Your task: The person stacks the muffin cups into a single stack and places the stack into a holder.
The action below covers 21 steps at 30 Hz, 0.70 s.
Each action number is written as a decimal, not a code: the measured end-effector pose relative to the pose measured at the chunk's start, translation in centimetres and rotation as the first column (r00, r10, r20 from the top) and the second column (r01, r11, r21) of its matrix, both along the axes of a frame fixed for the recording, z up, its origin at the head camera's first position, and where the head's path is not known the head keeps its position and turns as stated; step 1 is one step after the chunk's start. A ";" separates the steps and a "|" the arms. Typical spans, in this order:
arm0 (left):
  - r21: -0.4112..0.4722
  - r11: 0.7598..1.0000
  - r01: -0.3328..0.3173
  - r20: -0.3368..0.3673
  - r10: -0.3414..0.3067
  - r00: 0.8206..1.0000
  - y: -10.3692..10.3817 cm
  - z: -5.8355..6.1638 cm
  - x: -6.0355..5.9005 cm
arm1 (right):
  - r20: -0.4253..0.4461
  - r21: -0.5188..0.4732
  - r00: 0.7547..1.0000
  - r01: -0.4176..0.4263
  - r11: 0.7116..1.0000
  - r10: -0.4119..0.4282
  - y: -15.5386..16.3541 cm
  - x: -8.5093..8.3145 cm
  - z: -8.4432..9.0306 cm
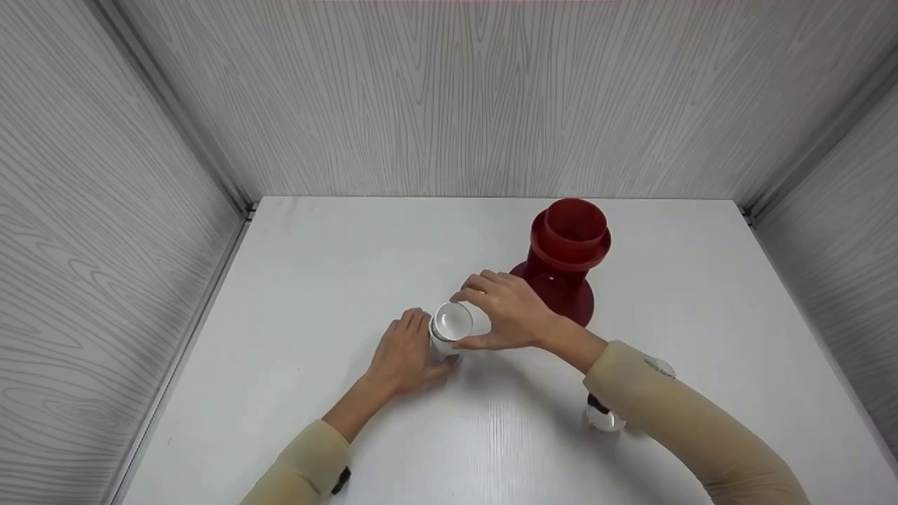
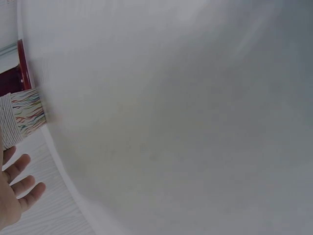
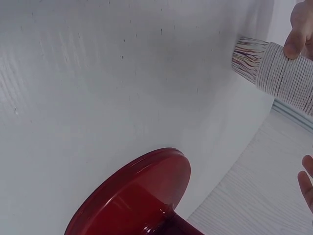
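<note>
Right hand (image 1: 508,312) curled over the rim of a small white paper cup with thin coloured streaks near its base (image 1: 450,327), fingers arched across the far side and thumb along the near side, gripping it just left of frame centre in the head view. In the right wrist view, at the upper right corner, a fingertip (image 3: 296,30) pressed on the ribbed wall of the same cup (image 3: 274,73), which looks lifted and tilted. Left hand (image 1: 407,353) directly lower left of the cup, palm down on the white table top (image 1: 337,266), fingers relaxed and nearly straight, tips touching or almost touching the cup's side; no grip visible. In the left wrist view, loosely spread fingers (image 2: 19,183) at the lower left, with the cup (image 2: 22,117) above them at the left edge.

Just right of the right hand, a glossy red plastic stand with a wide round base and an open cylindrical top (image 1: 565,259), upright on the table; its base (image 3: 134,196) across the bottom of the right wrist view. Beige long sleeves (image 1: 694,428) on both forearms. Small white and black device (image 1: 603,414) under the right forearm, lower right of centre. Grey wood-grain panels (image 1: 449,98) around the table at the back and both sides.
</note>
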<state>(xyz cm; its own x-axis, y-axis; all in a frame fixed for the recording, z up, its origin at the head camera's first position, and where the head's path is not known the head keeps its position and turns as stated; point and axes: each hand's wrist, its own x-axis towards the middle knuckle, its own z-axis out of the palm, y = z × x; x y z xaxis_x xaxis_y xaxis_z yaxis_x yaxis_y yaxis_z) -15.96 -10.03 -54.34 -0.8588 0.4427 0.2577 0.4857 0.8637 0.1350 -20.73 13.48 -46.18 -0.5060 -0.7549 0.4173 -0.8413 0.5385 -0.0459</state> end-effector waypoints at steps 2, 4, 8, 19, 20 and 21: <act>0.001 1.000 -0.001 0.004 0.001 1.000 0.0 0.0 0.0 | 0.005 0.008 1.000 0.003 1.000 -0.003 -0.1 0.0 0.0; -0.003 1.000 -0.001 0.002 0.001 1.000 0.0 0.0 0.0 | 0.017 0.019 1.000 0.009 1.000 -0.010 -0.2 0.0 -0.1; -0.015 1.000 -0.001 -0.011 0.000 1.000 0.0 0.0 -0.1 | 0.038 0.040 0.999 0.022 0.999 -0.023 -0.3 0.0 -0.3; 0.001 1.000 -0.001 -0.027 0.001 1.000 0.0 -0.2 -0.1 | 0.042 0.041 0.999 0.011 0.999 -0.013 -0.6 0.0 -0.6; 0.005 1.000 -0.001 -0.027 0.001 1.000 0.1 -0.2 -0.1 | 0.049 0.042 0.999 0.011 0.999 -0.013 -0.6 0.0 -0.6; 0.012 1.000 0.000 -0.029 0.000 1.000 0.1 -0.2 -0.1 | 0.056 0.043 0.998 0.013 0.999 -0.016 -0.6 -0.1 -0.6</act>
